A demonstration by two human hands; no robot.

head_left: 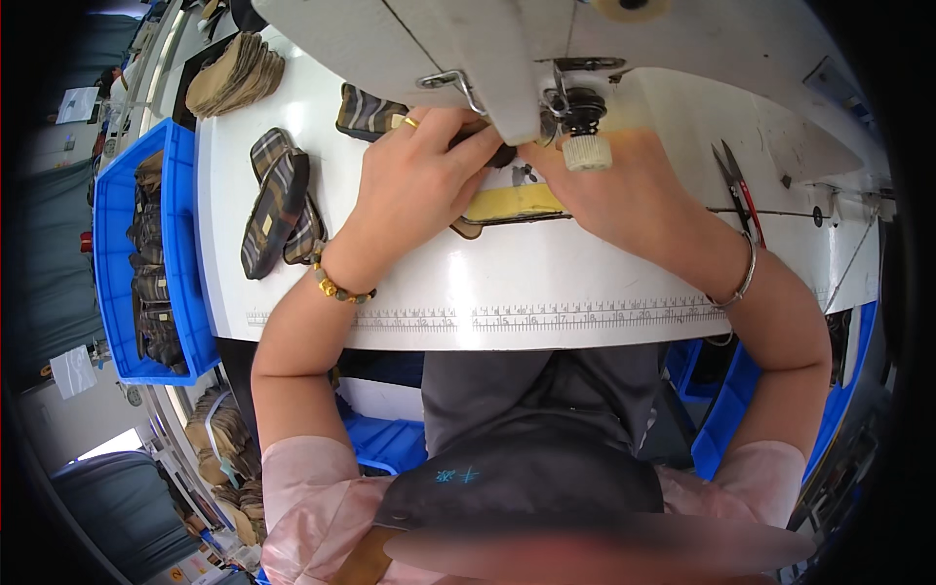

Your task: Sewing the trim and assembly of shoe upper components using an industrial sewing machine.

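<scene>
A plaid slipper [366,115] with a dark edge lies under the sewing machine's head [468,49]. My left hand [419,175] is closed on it, fingers bent over its near side. My right hand [619,185] reaches in from the other side, its fingertips closed at the dark end of the slipper beside the needle area. The machine head and its cream tension knob [587,152] hide part of those fingers. Between my wrists, a yellow strip [517,203] lies on the white table [468,283]. A tan rounded edge pokes out by my left hand.
Two plaid slippers [275,219] lie crossed left of my left forearm. Behind them is a stack of tan sole pieces [234,76]. A blue crate [180,253] of plaid pieces stands at the left edge. Red-and-black scissors [743,195] lie right of my right hand. A ruler [585,314] runs along the near edge.
</scene>
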